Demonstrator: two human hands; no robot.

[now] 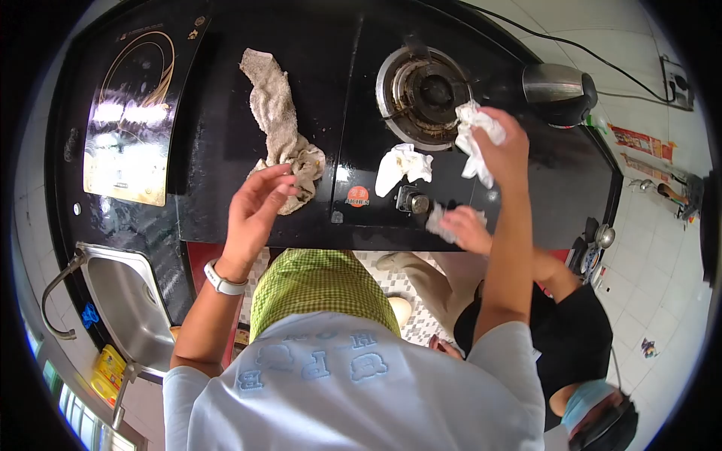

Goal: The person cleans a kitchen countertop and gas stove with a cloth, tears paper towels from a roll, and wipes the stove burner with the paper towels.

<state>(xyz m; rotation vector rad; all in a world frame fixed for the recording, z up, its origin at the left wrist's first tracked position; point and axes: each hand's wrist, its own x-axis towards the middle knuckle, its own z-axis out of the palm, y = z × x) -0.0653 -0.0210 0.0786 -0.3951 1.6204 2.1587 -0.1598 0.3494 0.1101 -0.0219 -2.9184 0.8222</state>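
My right hand (505, 146) is closed on a crumpled white tissue (474, 159) over the right edge of the gas burner (435, 90). My left hand (254, 210), with a white band on its wrist, hovers at the near end of a greyish, dirty rag (274, 105). Its fingers are apart and hold nothing; whether they touch the rag, I cannot tell. Another crumpled tissue (404, 167) lies on the black stove top between the burner and the control knob (415, 201). Beside the knob, a co-worker's hand (468, 230) presses a greyish tissue (444, 221) on the stove.
An electric kettle (555, 92) stands right of the burner, its cord running to a wall socket (678, 83). On the left are an induction cooker (135, 120) and a steel sink (124, 308) with a tap. The co-worker (556, 331) in black stands close on my right.
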